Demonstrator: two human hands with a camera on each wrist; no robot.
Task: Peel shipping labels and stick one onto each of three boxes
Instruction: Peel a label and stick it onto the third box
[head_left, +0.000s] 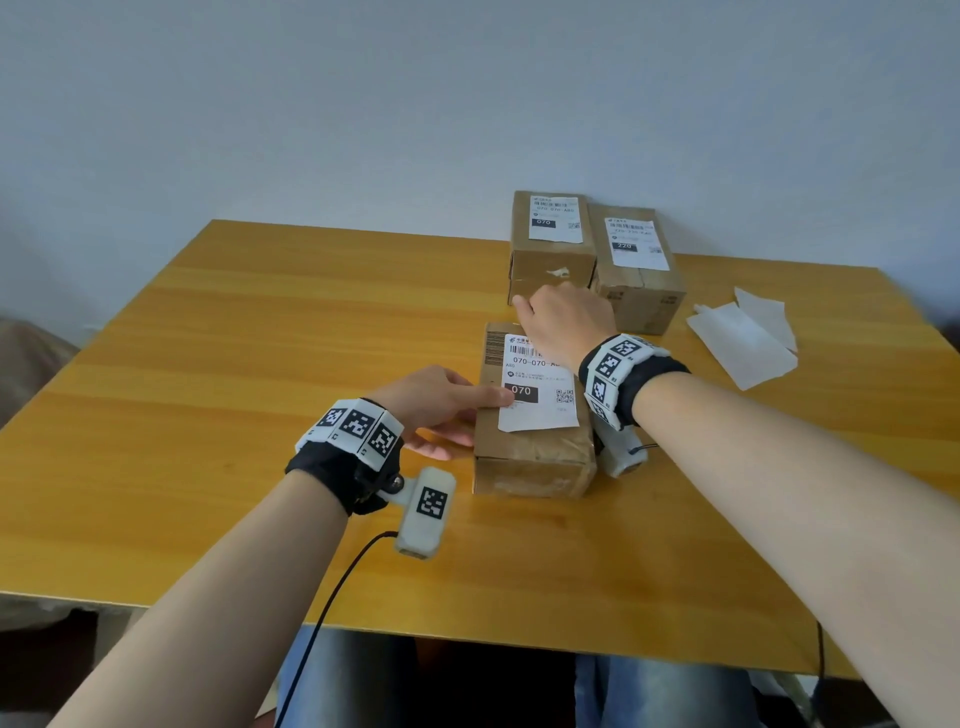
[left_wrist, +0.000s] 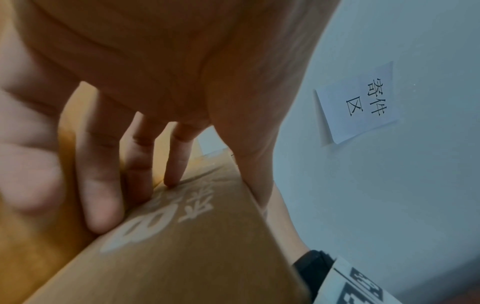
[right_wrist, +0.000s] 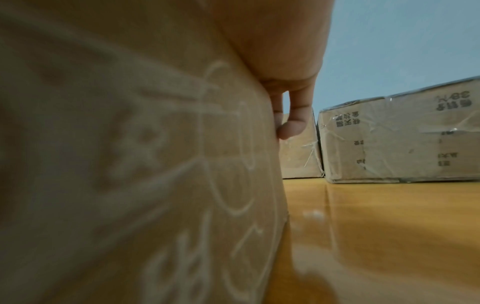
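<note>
On the bench (head_left: 260, 338), the rear boxes (head_left: 550, 260) and nearest box (head_left: 530, 457) all bear labels (head_left: 540, 410); little seems left. Left hand (head_left: 441, 405) steadies the nearest box with straight fingers; right hand (head_left: 566, 322) curls over its far edge.

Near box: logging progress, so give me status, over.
Left hand flat on near box's side, thumb on label. Right hand hooked over its far end. Far-left box and far-right box labelled too. Backing sheets lie aside, nothing blocking.

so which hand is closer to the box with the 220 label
Right. The right hand curls over the far end of the near box, just short of the 220 box; the left hand lies against the near box's left side, closer to the person.
</note>
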